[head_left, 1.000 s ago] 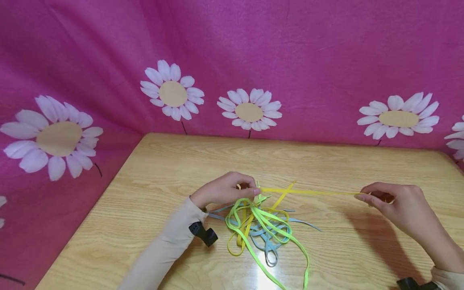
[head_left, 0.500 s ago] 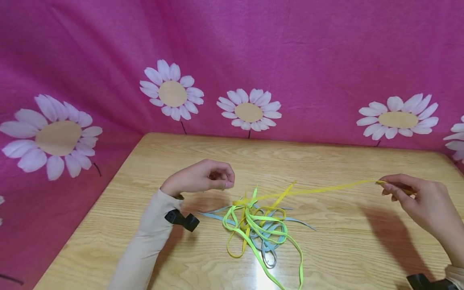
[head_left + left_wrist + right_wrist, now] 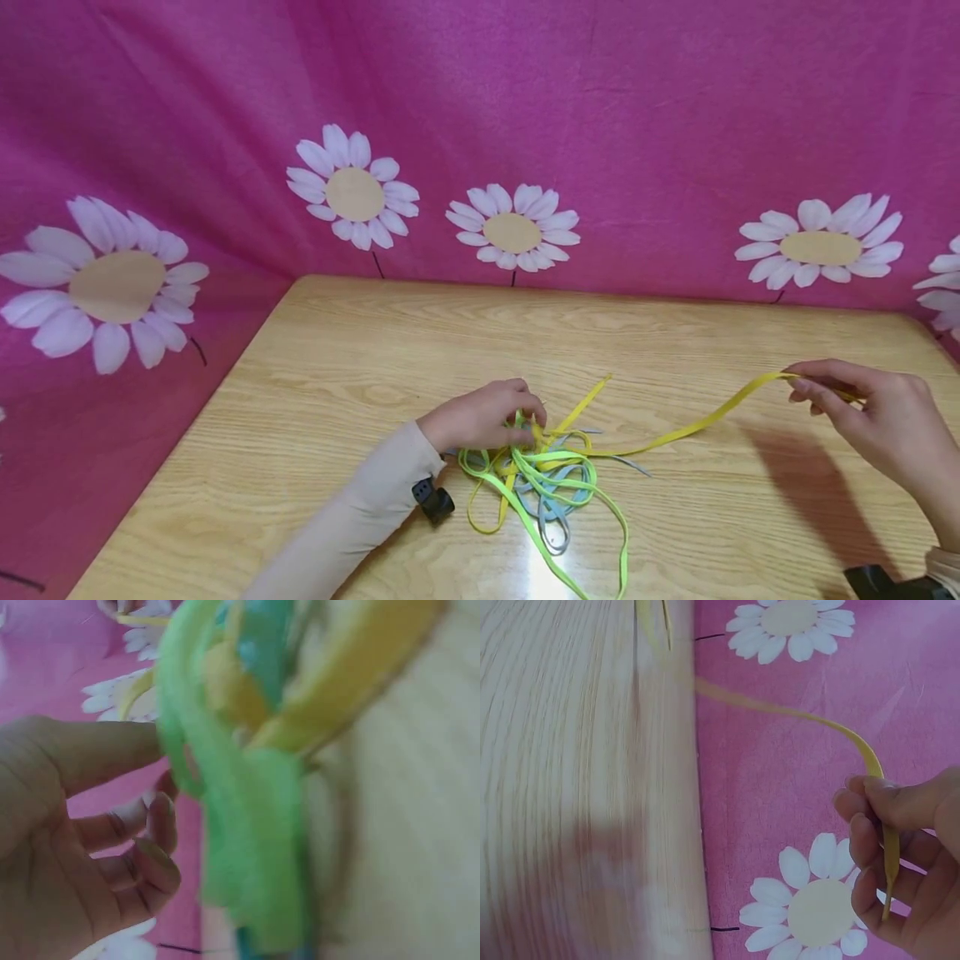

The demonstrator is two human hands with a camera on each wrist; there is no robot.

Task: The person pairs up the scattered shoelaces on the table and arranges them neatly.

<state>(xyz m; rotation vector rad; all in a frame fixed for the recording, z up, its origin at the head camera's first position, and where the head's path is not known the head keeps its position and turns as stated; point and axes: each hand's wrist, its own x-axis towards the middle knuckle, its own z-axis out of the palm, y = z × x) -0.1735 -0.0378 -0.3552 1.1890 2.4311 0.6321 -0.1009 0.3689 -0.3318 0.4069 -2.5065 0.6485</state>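
Over tabletop [image 3: 360,333], right fingers [image 3: 864,841] pinch yellow lace [image 3: 708,420]; left fingers [image 3: 532,403] at tangled laces [image 3: 540,457], grip unclear.

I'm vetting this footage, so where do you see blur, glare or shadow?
Head view: white glare on the table, a shadow beside the right hand; left wrist view: the green lace badly blurred up close; right wrist view: the yellow lace smeared midway, crisper at that hand.

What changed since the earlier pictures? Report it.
The left hand let go of the tangle, drew back leftward, then returned to it. The right hand moved outward, to the right; the yellow lace slackened from taut to sagging. The right hand still pinches that lace.
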